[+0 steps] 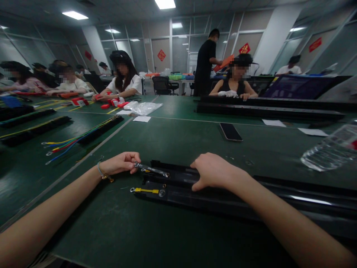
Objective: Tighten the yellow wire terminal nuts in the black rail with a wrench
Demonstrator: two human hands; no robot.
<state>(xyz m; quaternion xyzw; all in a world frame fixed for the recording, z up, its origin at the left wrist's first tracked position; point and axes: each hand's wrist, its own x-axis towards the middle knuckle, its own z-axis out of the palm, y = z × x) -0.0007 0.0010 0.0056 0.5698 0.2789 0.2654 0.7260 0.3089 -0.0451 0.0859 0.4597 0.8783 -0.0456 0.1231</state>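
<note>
My left hand (124,163) is closed on one end of a metal wrench (152,169). The wrench's far end sits over the inside of a long black rail (178,170), near that rail's left end; what is under it cannot be made out. My right hand (213,171) grips across the same rail, thumb on the near side and fingers on the far side. A second black rail (184,198) lies in front, parallel to it. On its left end is a short yellow wire (147,191) with ring terminals, beside a small brass-coloured nut (164,185).
Beyond the rails lies a phone (231,131), with a clear plastic bottle (331,147) at the right. Black strips with coloured wires (69,141) lie at left. A plastic bag (145,108) rests farther back. Several people sit across the green table (178,126); one person (205,63) stands behind.
</note>
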